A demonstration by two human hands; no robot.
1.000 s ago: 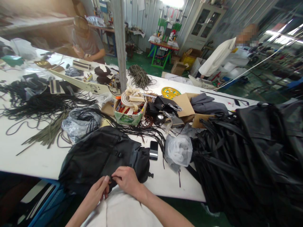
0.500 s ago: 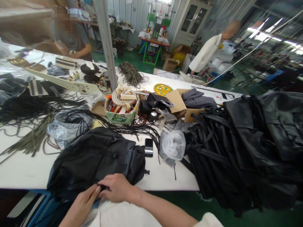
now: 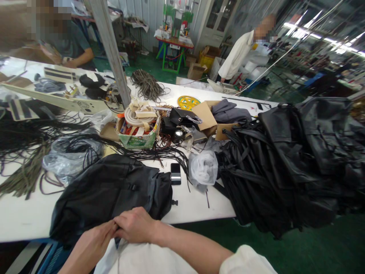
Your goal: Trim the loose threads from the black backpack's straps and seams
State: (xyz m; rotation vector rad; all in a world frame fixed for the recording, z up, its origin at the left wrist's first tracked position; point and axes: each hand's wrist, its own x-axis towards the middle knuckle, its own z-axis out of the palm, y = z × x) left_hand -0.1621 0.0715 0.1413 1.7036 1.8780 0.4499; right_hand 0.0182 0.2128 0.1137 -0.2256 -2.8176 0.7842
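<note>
A black backpack [image 3: 108, 190] lies on the white table [image 3: 25, 217] right in front of me, its near edge hanging over the table's front. My left hand [image 3: 91, 241] and my right hand [image 3: 135, 224] meet at that near edge, fingers pinched together on a small part of the bag. What exactly they pinch is hidden between the fingers. My white sleeve shows at the bottom right.
A big heap of black backpacks [image 3: 288, 160] fills the right. Behind the bag lie a phone [image 3: 175, 173], a clear plastic bag [image 3: 203, 169], black cords [image 3: 37, 129], a carton of webbing [image 3: 139, 127] and a pillar [image 3: 110, 49]. Two other people stand beyond the table.
My view has swung right and tilted down, so the table slid left. Both hands stay pinched together at the bag's near edge, a little lower in view.
</note>
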